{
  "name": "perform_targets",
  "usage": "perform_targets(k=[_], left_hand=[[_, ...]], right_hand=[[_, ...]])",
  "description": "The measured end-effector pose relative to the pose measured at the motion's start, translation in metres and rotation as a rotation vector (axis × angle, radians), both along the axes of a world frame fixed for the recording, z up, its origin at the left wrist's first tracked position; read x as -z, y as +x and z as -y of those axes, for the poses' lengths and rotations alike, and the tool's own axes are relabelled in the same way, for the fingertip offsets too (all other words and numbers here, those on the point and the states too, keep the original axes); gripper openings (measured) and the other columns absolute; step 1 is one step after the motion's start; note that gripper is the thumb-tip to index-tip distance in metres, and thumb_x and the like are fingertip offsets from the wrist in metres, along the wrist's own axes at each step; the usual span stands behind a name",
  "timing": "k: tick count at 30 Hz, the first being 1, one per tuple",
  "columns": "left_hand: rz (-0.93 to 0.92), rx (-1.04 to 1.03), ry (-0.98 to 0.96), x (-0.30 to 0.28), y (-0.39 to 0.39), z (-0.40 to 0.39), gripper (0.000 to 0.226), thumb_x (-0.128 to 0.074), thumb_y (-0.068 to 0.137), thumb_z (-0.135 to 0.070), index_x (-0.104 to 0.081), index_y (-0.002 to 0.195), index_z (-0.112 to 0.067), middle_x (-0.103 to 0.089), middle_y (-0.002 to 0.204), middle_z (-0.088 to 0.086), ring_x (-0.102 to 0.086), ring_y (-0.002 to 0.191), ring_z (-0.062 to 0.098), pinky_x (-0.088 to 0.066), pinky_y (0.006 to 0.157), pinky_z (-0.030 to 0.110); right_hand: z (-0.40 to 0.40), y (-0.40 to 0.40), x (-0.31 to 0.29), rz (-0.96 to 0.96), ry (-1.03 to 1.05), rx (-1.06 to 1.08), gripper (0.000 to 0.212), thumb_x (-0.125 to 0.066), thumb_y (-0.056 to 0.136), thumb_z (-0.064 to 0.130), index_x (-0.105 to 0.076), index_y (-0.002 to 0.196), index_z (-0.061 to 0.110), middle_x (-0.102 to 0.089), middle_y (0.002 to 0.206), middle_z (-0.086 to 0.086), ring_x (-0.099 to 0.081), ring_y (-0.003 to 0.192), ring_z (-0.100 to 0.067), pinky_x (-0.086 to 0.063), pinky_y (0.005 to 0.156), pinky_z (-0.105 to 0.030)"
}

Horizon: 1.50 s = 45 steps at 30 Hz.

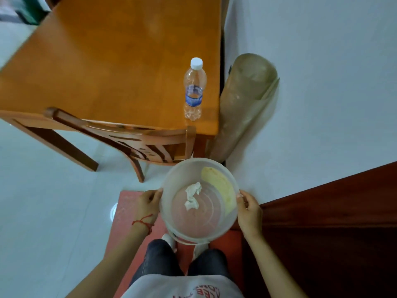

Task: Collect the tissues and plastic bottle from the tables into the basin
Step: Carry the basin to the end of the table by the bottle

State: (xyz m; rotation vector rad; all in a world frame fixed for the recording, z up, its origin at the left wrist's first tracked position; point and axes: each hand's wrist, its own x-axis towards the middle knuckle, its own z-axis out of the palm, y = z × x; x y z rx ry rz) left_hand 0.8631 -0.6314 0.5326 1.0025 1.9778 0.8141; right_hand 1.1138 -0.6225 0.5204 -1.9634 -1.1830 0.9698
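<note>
Standing upright on the wooden table (pixel 111 67), near its right front corner: plastic bottle (pixel 194 91), clear, white cap, blue label. Looking empty or nearly so, hence judging it light, thin-walled, likely denting under a hard squeeze and easy to tip. Best hold probably around the labelled middle of the body, fingers wrapping from the side; cap end too narrow for a sure grip.

Lying in the bottom of the basin (pixel 169 186): one crumpled tissue (pixel 193 195), white, soft, near weightless. Also showing at the basin's inner right wall: a pale yellow patch, nature not clear.

Basin translucent, round, appearing stiff and light; sitting well apart from the bottle, below the table edge, in front of the chair (pixel 137 140).

Left hand (pixel 148 200) curling closed on the basin's left rim, fingers outside the wall. Right hand (pixel 249 208) likewise gripping the right rim. Neither hand free; expecting one to let go before reaching for the bottle.
</note>
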Motion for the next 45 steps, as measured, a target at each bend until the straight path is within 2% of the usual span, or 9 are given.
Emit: perform_targets(k=[5,9,14,19,23,31,36,40,45], left_hand=[[-0.033,-0.047,-0.016,0.006,-0.004,-0.001,0.044,-0.046,0.090,-0.029,-0.065,0.070,0.005,-0.063,0.070,0.027,-0.055,0.064,0.033,-0.042,0.062,0.032],[-0.043,-0.045,-0.028,0.002,-0.007,-0.004,0.038,-0.044,0.091,-0.029,-0.064,0.072,-0.003,-0.059,0.067,0.014,-0.050,0.061,0.020,-0.039,0.059,0.025],[-0.066,-0.065,-0.010,-0.001,-0.010,-0.007,0.034,-0.043,0.092,-0.027,-0.061,0.069,-0.010,-0.055,0.062,0.005,-0.052,0.064,0.023,-0.041,0.064,0.030],[-0.081,-0.078,0.012,-0.003,-0.014,-0.009,0.033,-0.044,0.091,-0.024,-0.062,0.070,-0.006,-0.047,0.059,-0.003,-0.045,0.059,0.014,-0.037,0.065,0.028],[-0.069,-0.096,0.024,-0.001,-0.019,-0.011,0.033,-0.045,0.091,-0.023,-0.062,0.070,-0.004,-0.049,0.058,-0.002,-0.049,0.060,0.021,-0.040,0.058,0.025],[-0.062,-0.095,0.054,0.002,-0.024,-0.019,0.036,-0.045,0.091,-0.023,-0.067,0.075,0.001,-0.061,0.067,0.017,-0.056,0.066,0.032,-0.041,0.060,0.026],[-0.075,-0.082,0.052,-0.001,-0.025,-0.023,0.034,-0.045,0.091,-0.023,-0.067,0.075,-0.003,-0.060,0.067,0.013,-0.054,0.062,0.022,-0.038,0.057,0.019],[-0.072,-0.087,0.047,-0.001,-0.026,-0.024,0.033,-0.046,0.091,-0.022,-0.066,0.072,-0.003,-0.059,0.065,0.011,-0.051,0.058,0.017,-0.039,0.056,0.024],[-0.062,-0.083,0.060,-0.005,-0.025,-0.025,0.032,-0.047,0.090,-0.018,-0.067,0.073,0.000,-0.056,0.061,0.006,-0.050,0.057,0.015,-0.037,0.057,0.024]], right_hand=[[-0.013,-0.004,-0.003,-0.004,0.007,-0.068,0.027,-0.051,0.091,0.024,-0.063,0.109,0.008,-0.067,0.103,-0.011,-0.059,0.089,-0.019,-0.045,0.079,-0.030],[-0.022,-0.006,-0.007,0.005,0.015,-0.104,0.023,-0.052,0.091,0.018,-0.063,0.109,0.008,-0.066,0.103,-0.012,-0.057,0.086,-0.017,-0.041,0.077,-0.026],[-0.048,-0.006,-0.023,0.031,0.068,-0.121,0.030,-0.054,0.091,0.022,-0.059,0.116,0.006,-0.061,0.111,-0.013,-0.057,0.090,-0.019,-0.040,0.078,-0.025],[-0.111,-0.030,-0.071,-0.077,0.227,-0.095,0.041,-0.058,0.088,0.029,-0.052,0.125,0.013,-0.059,0.118,-0.001,-0.055,0.099,-0.009,-0.040,0.074,-0.002],[-0.171,-0.066,-0.105,-0.139,0.353,-0.184,0.054,-0.063,0.084,0.035,-0.045,0.131,0.017,-0.054,0.131,-0.006,-0.053,0.115,-0.013,-0.045,0.093,-0.024],[-0.264,-0.120,-0.128,-0.057,0.404,-0.315,0.073,-0.063,0.080,0.047,-0.029,0.139,0.021,-0.036,0.148,-0.005,-0.036,0.135,-0.021,-0.037,0.108,-0.044],[-0.283,-0.135,-0.124,-0.064,0.337,-0.399,0.080,-0.071,0.075,0.038,-0.029,0.139,0.016,-0.039,0.144,-0.008,-0.038,0.132,-0.023,-0.036,0.107,-0.039],[-0.285,-0.136,-0.116,-0.056,0.301,-0.422,0.069,-0.073,0.076,0.027,-0.037,0.133,0.013,-0.046,0.137,-0.008,-0.042,0.127,-0.021,-0.035,0.099,-0.029],[-0.279,-0.124,-0.114,-0.073,0.322,-0.367,0.064,-0.072,0.076,0.029,-0.041,0.130,0.015,-0.051,0.134,-0.007,-0.046,0.124,-0.021,-0.039,0.100,-0.034]])
